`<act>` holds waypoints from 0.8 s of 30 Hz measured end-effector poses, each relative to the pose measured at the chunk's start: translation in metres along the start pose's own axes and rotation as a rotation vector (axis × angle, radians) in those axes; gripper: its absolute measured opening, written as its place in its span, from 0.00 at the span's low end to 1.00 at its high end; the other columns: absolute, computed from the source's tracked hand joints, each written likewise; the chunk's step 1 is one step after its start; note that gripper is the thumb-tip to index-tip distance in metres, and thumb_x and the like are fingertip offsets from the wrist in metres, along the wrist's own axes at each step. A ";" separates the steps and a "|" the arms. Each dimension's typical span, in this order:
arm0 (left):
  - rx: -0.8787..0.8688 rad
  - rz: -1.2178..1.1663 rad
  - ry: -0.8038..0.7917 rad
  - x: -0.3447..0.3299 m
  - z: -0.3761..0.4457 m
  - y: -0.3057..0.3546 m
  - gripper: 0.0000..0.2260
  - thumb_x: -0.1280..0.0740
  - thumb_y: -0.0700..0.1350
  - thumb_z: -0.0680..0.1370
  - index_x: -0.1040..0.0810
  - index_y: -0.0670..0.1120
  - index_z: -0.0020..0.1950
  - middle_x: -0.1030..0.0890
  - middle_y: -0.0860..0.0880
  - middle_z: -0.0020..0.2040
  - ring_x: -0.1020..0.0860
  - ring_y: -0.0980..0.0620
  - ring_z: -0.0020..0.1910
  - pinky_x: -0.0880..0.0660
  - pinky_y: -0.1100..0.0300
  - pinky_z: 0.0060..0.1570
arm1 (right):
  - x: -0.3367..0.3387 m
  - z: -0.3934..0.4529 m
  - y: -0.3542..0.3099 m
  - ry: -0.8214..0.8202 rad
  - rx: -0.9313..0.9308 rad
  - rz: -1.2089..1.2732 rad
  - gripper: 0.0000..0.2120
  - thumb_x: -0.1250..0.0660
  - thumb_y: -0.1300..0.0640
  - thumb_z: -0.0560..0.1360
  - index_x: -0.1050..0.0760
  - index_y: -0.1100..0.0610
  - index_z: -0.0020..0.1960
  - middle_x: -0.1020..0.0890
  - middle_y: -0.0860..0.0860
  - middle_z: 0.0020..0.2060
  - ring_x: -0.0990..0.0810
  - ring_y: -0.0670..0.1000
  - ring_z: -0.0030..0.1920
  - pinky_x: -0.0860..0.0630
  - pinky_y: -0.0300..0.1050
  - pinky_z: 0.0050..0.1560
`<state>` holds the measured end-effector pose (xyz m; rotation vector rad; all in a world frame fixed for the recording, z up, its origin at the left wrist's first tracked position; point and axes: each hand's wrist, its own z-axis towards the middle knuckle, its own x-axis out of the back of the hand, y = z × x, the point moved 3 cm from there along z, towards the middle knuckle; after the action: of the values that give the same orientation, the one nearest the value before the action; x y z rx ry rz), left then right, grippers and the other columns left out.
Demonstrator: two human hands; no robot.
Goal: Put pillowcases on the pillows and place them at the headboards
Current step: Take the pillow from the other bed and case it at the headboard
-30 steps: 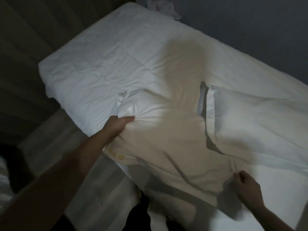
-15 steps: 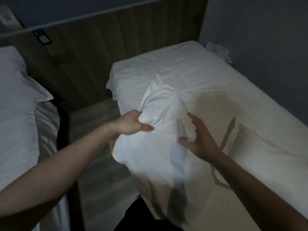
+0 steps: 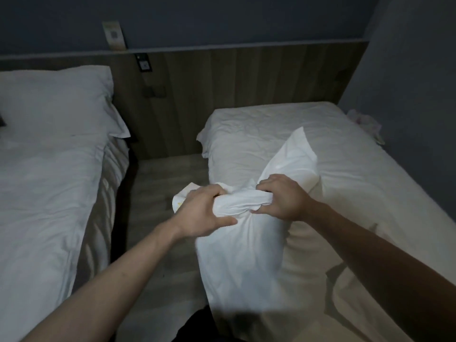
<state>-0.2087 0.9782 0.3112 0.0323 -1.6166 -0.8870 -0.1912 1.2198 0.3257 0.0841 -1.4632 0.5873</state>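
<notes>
White cotton bunches between our hands as we stand in the gap between two beds: the left hand [image 3: 201, 213] and the right hand [image 3: 283, 199] are both clenched on the gathered end of a pillow [image 3: 244, 255], which stands on end at the near edge of the right bed [image 3: 271, 129], at 6 o'clock in view. A loose flap of white cloth rises past the right hand toward 1 o'clock, and we cannot tell whether it is pillowcase or pillow. At 10 o'clock a cased pillow [image 3: 54, 99] already lies against the headboard [image 3: 222, 95] on the left bed [image 3: 44, 193], so that half of the job looks done. The head of the right bed is bare; by our reading, this pillow has yet to be fully dressed and carried up to 12 o'clock. Half a second ago only the left hand gripped the cloth while the right hovered open beside it; now both hold it, and our view has lifted to take in both beds.
</notes>
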 end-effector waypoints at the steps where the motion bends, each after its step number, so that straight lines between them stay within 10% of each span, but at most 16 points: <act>1: 0.045 -0.018 0.115 0.003 -0.011 -0.014 0.31 0.22 0.69 0.63 0.24 0.57 0.60 0.23 0.59 0.59 0.25 0.57 0.60 0.27 0.54 0.65 | -0.002 0.000 -0.001 0.023 -0.015 0.000 0.19 0.25 0.36 0.69 0.25 0.50 0.39 0.20 0.45 0.36 0.22 0.54 0.44 0.26 0.50 0.52; 7: 0.589 -0.565 0.254 -0.024 -0.087 -0.075 0.51 0.17 0.65 0.61 0.35 0.51 0.78 0.33 0.58 0.74 0.32 0.58 0.73 0.32 0.56 0.74 | 0.029 -0.003 -0.015 0.181 -0.062 0.075 0.19 0.23 0.39 0.67 0.26 0.51 0.35 0.27 0.42 0.30 0.22 0.51 0.40 0.35 0.43 0.40; 11: 0.511 -0.823 -0.078 -0.048 -0.091 -0.069 0.30 0.23 0.66 0.70 0.19 0.55 0.67 0.15 0.58 0.63 0.18 0.60 0.62 0.23 0.54 0.68 | 0.065 0.008 -0.023 0.287 -0.166 0.177 0.20 0.22 0.41 0.66 0.24 0.55 0.34 0.21 0.48 0.32 0.22 0.49 0.36 0.26 0.51 0.38; 16: 0.467 -0.616 0.281 -0.017 -0.056 -0.073 0.04 0.27 0.51 0.79 0.14 0.55 0.52 0.12 0.62 0.48 0.17 0.69 0.49 0.21 0.60 0.51 | 0.083 0.013 -0.020 0.408 -0.194 0.254 0.17 0.20 0.44 0.66 0.25 0.53 0.32 0.22 0.49 0.31 0.22 0.50 0.36 0.24 0.56 0.38; 24: 0.367 -0.514 0.358 0.045 -0.019 -0.087 0.20 0.27 0.47 0.79 0.31 0.51 0.30 0.31 0.59 0.27 0.33 0.61 0.28 0.38 0.63 0.30 | 0.087 0.044 -0.006 0.394 -0.354 0.320 0.18 0.18 0.47 0.65 0.26 0.50 0.44 0.22 0.47 0.43 0.23 0.49 0.45 0.26 0.49 0.45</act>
<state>-0.2435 0.8848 0.3001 0.8483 -1.4271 -0.8913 -0.2292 1.2254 0.4157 -0.5252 -1.1788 0.5548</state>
